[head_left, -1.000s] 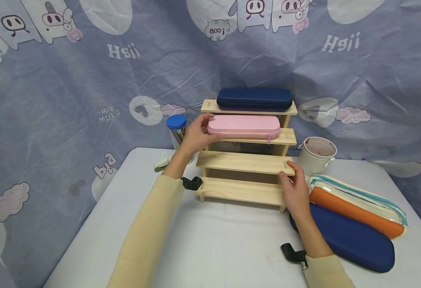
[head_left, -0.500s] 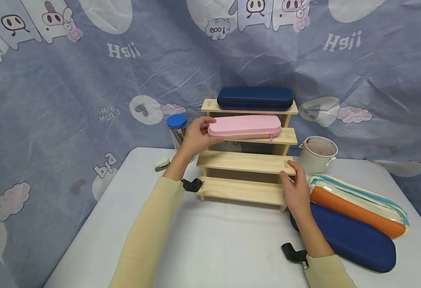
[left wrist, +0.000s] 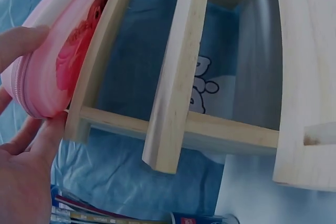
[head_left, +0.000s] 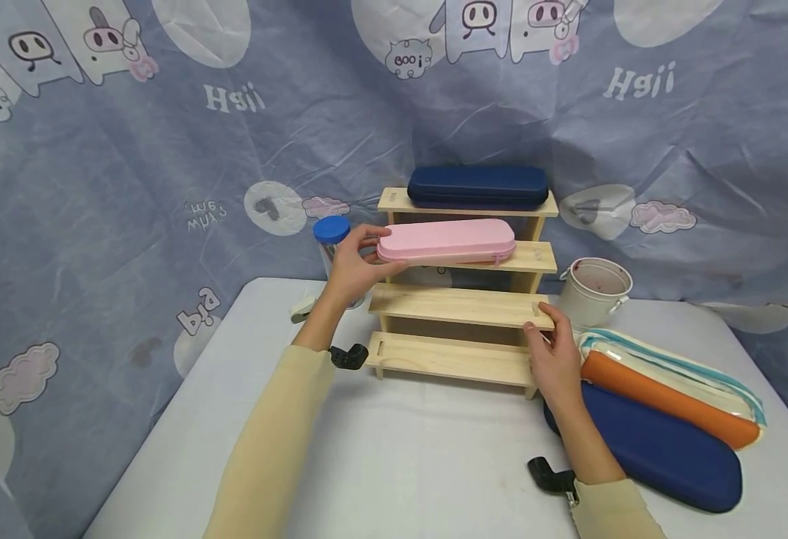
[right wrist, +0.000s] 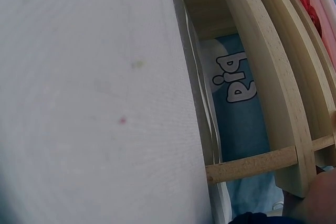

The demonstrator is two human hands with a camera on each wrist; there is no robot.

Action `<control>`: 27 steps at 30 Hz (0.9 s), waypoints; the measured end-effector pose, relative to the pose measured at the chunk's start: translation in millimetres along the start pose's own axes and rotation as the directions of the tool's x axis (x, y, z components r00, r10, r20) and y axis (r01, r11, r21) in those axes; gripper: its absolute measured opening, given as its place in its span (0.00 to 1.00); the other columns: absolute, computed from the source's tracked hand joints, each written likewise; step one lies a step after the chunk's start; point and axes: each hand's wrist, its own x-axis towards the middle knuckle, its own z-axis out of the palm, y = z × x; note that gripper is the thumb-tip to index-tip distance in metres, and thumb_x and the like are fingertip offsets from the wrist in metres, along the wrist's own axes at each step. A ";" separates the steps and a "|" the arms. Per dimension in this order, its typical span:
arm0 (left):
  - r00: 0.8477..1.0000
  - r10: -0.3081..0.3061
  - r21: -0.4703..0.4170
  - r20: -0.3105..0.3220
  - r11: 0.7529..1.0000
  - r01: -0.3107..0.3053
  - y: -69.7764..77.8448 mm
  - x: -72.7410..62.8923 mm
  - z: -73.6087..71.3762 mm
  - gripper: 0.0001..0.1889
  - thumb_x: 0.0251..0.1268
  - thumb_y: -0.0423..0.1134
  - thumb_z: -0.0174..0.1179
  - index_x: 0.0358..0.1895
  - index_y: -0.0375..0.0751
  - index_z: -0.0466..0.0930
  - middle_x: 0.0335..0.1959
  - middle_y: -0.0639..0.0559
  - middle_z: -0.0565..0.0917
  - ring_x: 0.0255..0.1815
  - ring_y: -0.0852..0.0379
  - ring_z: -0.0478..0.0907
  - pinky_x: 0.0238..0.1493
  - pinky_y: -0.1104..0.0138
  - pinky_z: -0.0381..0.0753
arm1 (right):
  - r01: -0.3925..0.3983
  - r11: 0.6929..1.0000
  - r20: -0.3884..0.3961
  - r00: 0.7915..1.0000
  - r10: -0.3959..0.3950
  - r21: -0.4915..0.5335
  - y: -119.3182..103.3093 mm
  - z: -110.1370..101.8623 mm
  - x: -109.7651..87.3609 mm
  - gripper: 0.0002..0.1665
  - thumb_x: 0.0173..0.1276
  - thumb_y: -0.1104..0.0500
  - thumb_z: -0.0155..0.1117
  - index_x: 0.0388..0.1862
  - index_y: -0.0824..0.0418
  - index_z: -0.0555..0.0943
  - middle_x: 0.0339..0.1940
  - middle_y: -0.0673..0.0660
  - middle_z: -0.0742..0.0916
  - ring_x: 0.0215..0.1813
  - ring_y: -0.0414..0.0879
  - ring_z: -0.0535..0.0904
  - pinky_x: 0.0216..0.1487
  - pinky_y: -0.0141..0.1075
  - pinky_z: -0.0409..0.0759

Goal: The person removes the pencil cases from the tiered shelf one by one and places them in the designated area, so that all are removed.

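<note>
In the head view, my left hand (head_left: pixel 355 268) pinches the left end of a pink zippered pencil case (head_left: pixel 447 241) on the second tier from the top of a stepped wooden rack (head_left: pixel 457 358). The left wrist view shows fingers and thumb on either side of the end of the case (left wrist: pixel 39 85), which has a red picture on one face. My right hand (head_left: pixel 557 363) grips the right end of the tier below, thumb at its front edge. On the top tier lies a dark blue hard case (head_left: pixel 477 186).
A clear jar with a blue lid (head_left: pixel 331 229) and a small pale object (head_left: pixel 302 308) stand left of the rack. At right are a cream bucket (head_left: pixel 596 288), an orange-and-cream pouch (head_left: pixel 670 393) and a navy case (head_left: pixel 663 449). A patterned cloth hangs behind.
My left hand has drawn the pink pencil case a little to the left along its tier, its left end now nearer the rack's left side. My right hand has stayed put.
</note>
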 end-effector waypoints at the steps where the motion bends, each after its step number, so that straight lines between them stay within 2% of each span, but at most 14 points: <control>1: 1.000 0.005 -0.003 -0.002 1.000 -0.005 -0.5 -1.2 -1.0 0.29 0.40 0.41 0.80 0.50 0.48 0.79 0.56 0.54 0.74 0.53 0.53 0.75 0.51 0.66 0.79 | 0.001 1.000 0.001 1.000 -0.001 0.003 0.4 0.0 -0.1 0.28 0.72 0.47 0.57 0.69 0.45 0.67 0.66 0.52 0.74 0.60 0.47 0.73 0.54 0.29 0.73; 5: 1.000 0.003 -0.006 -0.002 1.000 -0.003 -0.9 -6.0 -5.0 0.30 0.41 0.41 0.80 0.52 0.47 0.78 0.56 0.54 0.74 0.55 0.54 0.74 0.53 0.65 0.78 | 0.002 1.000 0.001 1.000 -0.002 0.006 0.5 0.2 -0.3 0.28 0.72 0.47 0.57 0.69 0.45 0.67 0.66 0.51 0.74 0.60 0.47 0.73 0.55 0.29 0.73; 9: 1.000 0.002 -0.025 0.005 1.000 -0.002 3.4 -10.7 -9.1 0.31 0.43 0.36 0.78 0.54 0.41 0.77 0.57 0.49 0.74 0.56 0.50 0.74 0.56 0.61 0.76 | 0.000 1.000 0.002 1.000 0.000 0.005 -1.6 0.6 -0.7 0.28 0.72 0.47 0.57 0.69 0.45 0.67 0.66 0.51 0.74 0.60 0.47 0.73 0.56 0.30 0.73; 13: 1.000 0.016 -0.036 0.009 0.999 -0.015 21.2 -19.2 -13.1 0.31 0.44 0.30 0.76 0.55 0.32 0.75 0.57 0.41 0.74 0.56 0.43 0.73 0.56 0.56 0.76 | -0.003 1.000 0.001 1.000 0.003 0.005 -4.0 0.3 -1.5 0.28 0.72 0.47 0.57 0.70 0.45 0.66 0.66 0.52 0.74 0.60 0.47 0.73 0.56 0.31 0.73; 16: 1.000 0.015 -0.024 0.006 1.000 -0.015 32.4 -25.5 -16.0 0.31 0.45 0.28 0.75 0.56 0.29 0.74 0.58 0.39 0.74 0.55 0.43 0.73 0.55 0.58 0.77 | -0.008 1.000 -0.004 1.000 0.008 0.003 -4.5 -0.4 -1.9 0.28 0.72 0.47 0.57 0.69 0.45 0.66 0.66 0.52 0.74 0.60 0.46 0.73 0.55 0.30 0.73; 20: 1.000 0.011 -0.016 -0.009 1.000 -0.011 33.0 -31.7 -21.3 0.31 0.45 0.28 0.75 0.56 0.30 0.74 0.58 0.40 0.74 0.55 0.44 0.74 0.53 0.60 0.78 | -0.012 1.000 -0.006 1.000 0.012 0.000 -3.9 -0.9 -2.0 0.28 0.72 0.47 0.57 0.70 0.46 0.66 0.66 0.52 0.74 0.60 0.47 0.73 0.56 0.30 0.73; 27: 1.000 0.013 -0.068 -0.004 0.998 -0.013 28.8 -38.4 -34.0 0.31 0.45 0.27 0.75 0.56 0.29 0.74 0.58 0.39 0.73 0.55 0.41 0.74 0.52 0.57 0.79 | 0.001 1.000 -0.001 1.000 -0.001 0.006 -1.1 -0.3 -0.8 0.28 0.72 0.47 0.57 0.69 0.45 0.67 0.66 0.52 0.74 0.59 0.47 0.74 0.55 0.29 0.73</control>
